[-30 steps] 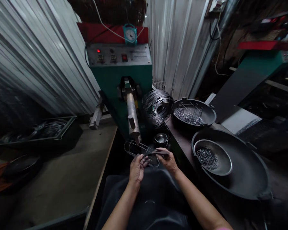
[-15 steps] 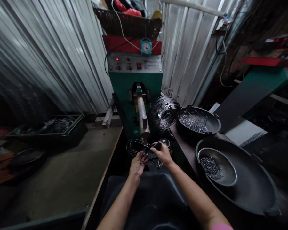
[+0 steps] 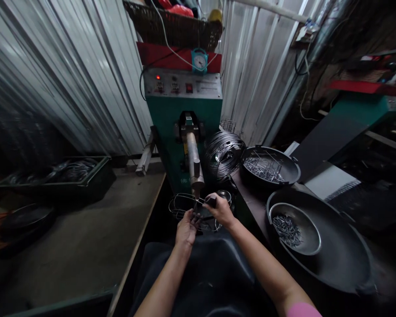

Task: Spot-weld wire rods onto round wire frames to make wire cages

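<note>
left hand grips wire frame | right hand pinches frame's 3 o'clock side | we hold it under electrode so joint sits at tip

Taking the green machine as landmark: its metal arm juts out from the front and down over the wire frame, closing off the way from above. Just right of the arm a coil of wire crowds that flank, and a small steel cup stands below it. Farther right, two dark pans and a bowl of nails fill the bench. Left of the machine the floor lies open as far as a crate by the corrugated wall
</note>
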Motion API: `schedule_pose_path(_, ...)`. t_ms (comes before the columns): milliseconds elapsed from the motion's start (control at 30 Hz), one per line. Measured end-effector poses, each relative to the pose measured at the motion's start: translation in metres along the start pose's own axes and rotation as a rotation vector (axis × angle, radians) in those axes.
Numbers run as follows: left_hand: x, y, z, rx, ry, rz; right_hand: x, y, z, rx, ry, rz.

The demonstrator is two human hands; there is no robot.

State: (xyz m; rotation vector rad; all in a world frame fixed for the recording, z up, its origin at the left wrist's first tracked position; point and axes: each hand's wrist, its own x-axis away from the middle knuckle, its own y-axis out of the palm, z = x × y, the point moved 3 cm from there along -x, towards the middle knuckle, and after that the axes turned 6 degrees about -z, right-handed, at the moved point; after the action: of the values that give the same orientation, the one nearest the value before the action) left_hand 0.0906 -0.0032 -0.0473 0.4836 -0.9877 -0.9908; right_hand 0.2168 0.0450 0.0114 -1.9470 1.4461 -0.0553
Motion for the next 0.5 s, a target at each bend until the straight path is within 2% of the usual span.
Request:
schedule_pose_path(133,0.005,-0.002,-0.001,-0.012,0.039,-0.011,0.003,-0.001,-0.007,0.170,-0.055,-0.011)
schedule_pose_path(300,0.009,-0.001,0.001,-0.016,0.015,-0.039,0.001,-0.003,-0.013,0.116,-0.026,-0.026)
schedule_pose_path(500,0.018,0.001,0.002,-0.043,-0.026,0.030,0.005,0.000,-0.018,0.122,-0.036,-0.052)
